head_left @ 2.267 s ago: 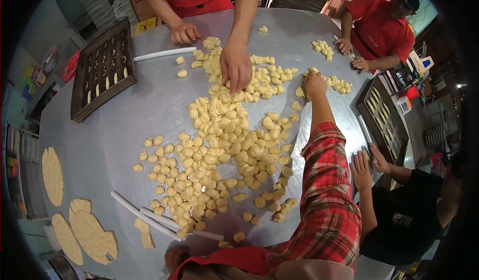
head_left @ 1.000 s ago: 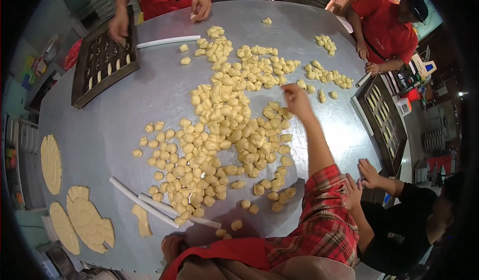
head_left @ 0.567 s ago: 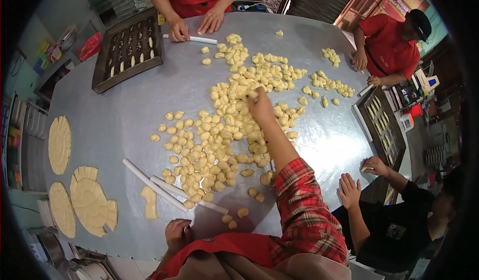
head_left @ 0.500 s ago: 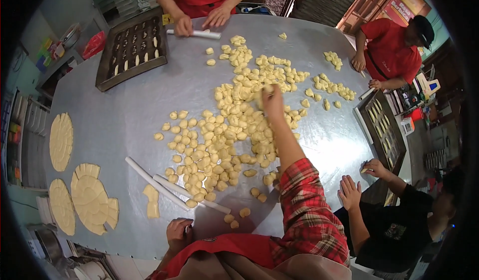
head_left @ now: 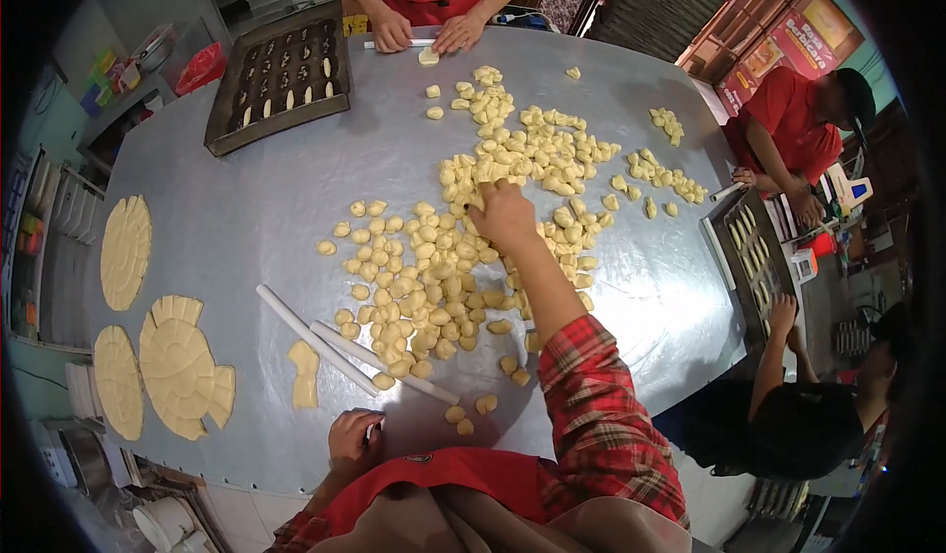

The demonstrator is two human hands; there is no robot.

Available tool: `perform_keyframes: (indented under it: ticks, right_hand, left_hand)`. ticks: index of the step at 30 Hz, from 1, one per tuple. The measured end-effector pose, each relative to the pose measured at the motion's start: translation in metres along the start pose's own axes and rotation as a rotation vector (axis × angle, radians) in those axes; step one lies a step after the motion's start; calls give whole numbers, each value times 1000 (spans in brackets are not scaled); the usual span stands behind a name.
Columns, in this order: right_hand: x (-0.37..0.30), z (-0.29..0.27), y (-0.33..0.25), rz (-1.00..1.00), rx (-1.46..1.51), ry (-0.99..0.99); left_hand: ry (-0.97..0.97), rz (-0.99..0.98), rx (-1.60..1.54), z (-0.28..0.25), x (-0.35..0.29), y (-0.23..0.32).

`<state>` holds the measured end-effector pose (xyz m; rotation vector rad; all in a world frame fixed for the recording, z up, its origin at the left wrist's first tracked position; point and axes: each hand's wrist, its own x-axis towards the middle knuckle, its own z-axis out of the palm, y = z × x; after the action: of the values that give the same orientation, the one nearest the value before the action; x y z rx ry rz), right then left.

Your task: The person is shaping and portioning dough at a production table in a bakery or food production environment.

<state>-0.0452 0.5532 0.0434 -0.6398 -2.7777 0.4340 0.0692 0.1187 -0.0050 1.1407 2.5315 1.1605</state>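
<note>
A wide pile of small pale dough balls (head_left: 434, 257) lies over the middle of the metal table. My right hand (head_left: 505, 216) rests on the pile, thumb and fingers apart, fingertips against the dough; the palm's underside is hidden. My left hand (head_left: 355, 437) sits at the near edge with fingers curled, a small dark thing at them that I cannot make out. Beyond it lie two white rolling pins, one bare (head_left: 310, 336) and one (head_left: 340, 344) partly among the dough balls. A small flat dough strip (head_left: 305, 376) is left of them.
Three scored dough sheets lie at the left, the largest (head_left: 182, 366) nearest me. A dark baking tray (head_left: 222, 137) with shaped dough stands far left, another tray (head_left: 731, 247) at right. Across the table a co-worker's hands (head_left: 458, 33) work a rolling pin. Two more people are at right.
My right hand has moved left and a little nearer, down onto the pile. The far co-worker's hands now roll over a dough piece. The near-right person's hands have withdrawn from the table toward the tray.
</note>
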Motion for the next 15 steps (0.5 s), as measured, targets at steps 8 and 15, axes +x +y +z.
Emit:
perform_keyframes:
  ticks: [8, 15]
  right_hand:
    - [25, 0, 13, 5, 62, -284]
    - [91, -37, -75, 60, 524, -441]
  left_hand:
    - [23, -20, -1, -2, 5, 7]
    - [50, -36, -25, -2, 3, 8]
